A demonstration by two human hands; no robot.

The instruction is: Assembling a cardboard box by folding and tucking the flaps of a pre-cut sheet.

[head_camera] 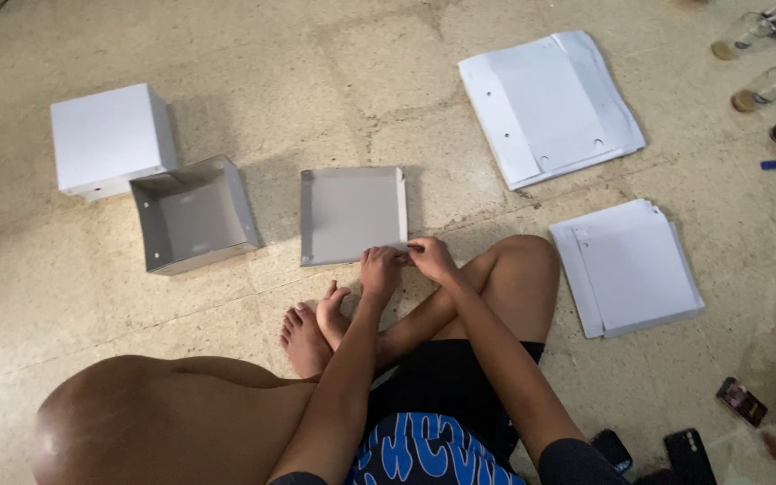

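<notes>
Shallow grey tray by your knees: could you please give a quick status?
Left hand and right hand both pinching shallow grey tray at its near right corner. Tray flat on floor. Nothing obstructing.

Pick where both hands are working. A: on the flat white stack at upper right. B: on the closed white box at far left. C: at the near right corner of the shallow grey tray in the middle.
C: the left hand and right hand meet at the near right corner of the tray.
</notes>
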